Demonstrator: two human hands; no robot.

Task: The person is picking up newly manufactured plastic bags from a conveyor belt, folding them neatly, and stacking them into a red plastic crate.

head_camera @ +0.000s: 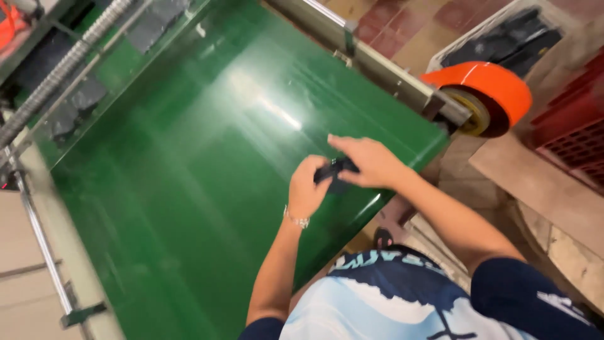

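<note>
A small black object (335, 171), dark and soft-looking, perhaps a folded piece of plastic or fabric, is being held between two bare hands above the near right part of a broad, glossy green conveyor belt (189, 176). Its exact shape cannot be told, since motion blur and the fingers are hiding most of it.

The left hand (308, 189) is being kept below and to the left of the object, with a thin metal bracelet (296, 220) being worn at the wrist. Its fingers are curled upward and pressed onto the object's left end. The right hand (372, 162) is being laid over the object from the right and above, its fingers stretched leftward and lightly spread, with the fingertips closing on the object's upper edge. The object is thus being pinched from both sides, and the two hands are touching it at once, neither being clearly nearer. Its long axis appears to be running roughly left to right, between the two palms.

Beyond the belt's right edge, a grey metal side rail (377, 66) is being followed to a shiny orange rounded roller cover (487, 85). Farther right, a white crate holding dark pieces (503, 38) and a red plastic crate (576, 135) are being shown on a tiled floor (402, 25).
</note>
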